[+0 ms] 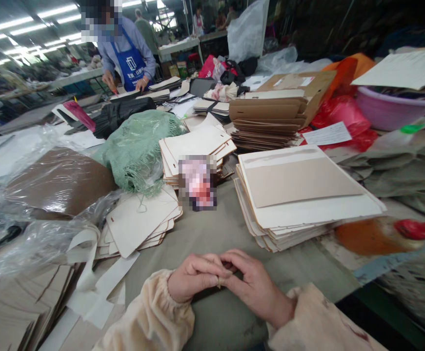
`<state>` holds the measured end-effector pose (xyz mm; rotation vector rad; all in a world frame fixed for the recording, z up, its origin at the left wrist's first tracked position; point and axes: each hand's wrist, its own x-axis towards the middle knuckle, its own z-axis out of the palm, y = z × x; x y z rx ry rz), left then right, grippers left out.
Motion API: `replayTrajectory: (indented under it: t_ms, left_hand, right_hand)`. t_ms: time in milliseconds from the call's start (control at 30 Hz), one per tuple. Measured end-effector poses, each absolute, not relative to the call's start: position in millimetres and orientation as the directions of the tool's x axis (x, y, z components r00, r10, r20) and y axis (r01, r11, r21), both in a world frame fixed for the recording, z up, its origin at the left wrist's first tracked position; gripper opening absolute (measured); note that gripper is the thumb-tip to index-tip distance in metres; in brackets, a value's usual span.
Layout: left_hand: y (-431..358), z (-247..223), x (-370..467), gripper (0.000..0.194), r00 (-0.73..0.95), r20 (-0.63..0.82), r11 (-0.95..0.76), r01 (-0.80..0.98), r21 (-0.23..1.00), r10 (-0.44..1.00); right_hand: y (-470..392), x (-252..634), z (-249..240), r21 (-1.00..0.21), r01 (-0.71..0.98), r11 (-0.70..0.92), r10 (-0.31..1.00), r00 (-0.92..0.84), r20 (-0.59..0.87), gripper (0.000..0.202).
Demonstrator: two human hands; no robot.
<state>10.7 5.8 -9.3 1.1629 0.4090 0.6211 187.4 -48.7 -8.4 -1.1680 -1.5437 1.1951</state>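
Note:
My left hand (194, 277) and my right hand (253, 282) meet at the fingertips just above a grey-green cloth (212, 319) near the table's front edge. Their fingers are curled and closed. Where the thumbs come together, a tiny pale bit shows, too small to name. Right of the hands lies a stack of cream panels (347, 207) with a greyish-tan sheet (303, 180) on top. To the left, cream panels with tan edges (139, 224) lie fanned out. A pixelated patch covers a small object beyond the hands.
A bottle of amber liquid (369, 236) with a red cap lies at right. Brown panels (267, 109), a green fringed cloth (139, 141) and a plastic-wrapped brown bundle (62, 180) stand further back. Across the table, a person in a blue apron (133, 61) works.

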Motion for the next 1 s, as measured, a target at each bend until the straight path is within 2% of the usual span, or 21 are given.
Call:
replayTrajectory:
  t_ms: [200,467,1000]
  left_hand:
    - [6.2,-10.5,9.9,0.015,0.751,-0.012,0.265,-0.218,0.939,0.66]
    - [5.3,-17.1,9.5,0.02,0.737,-0.051,0.275,-0.186,0.943,0.674]
    - [5.6,-15.4,11.1,0.025,0.724,-0.016,0.227,-0.196,0.954,0.69]
  right_hand:
    - [-48.1,186.9,-8.8,-0.977,0.185,0.102,0.977,-0.206,0.063,0.017]
    - [-48.5,186.0,-8.5,-0.956,0.283,0.08,0.983,-0.183,0.028,0.014]
    - [-46.8,186.7,-8.5,-0.958,0.274,0.082,0.981,-0.192,0.029,0.012]
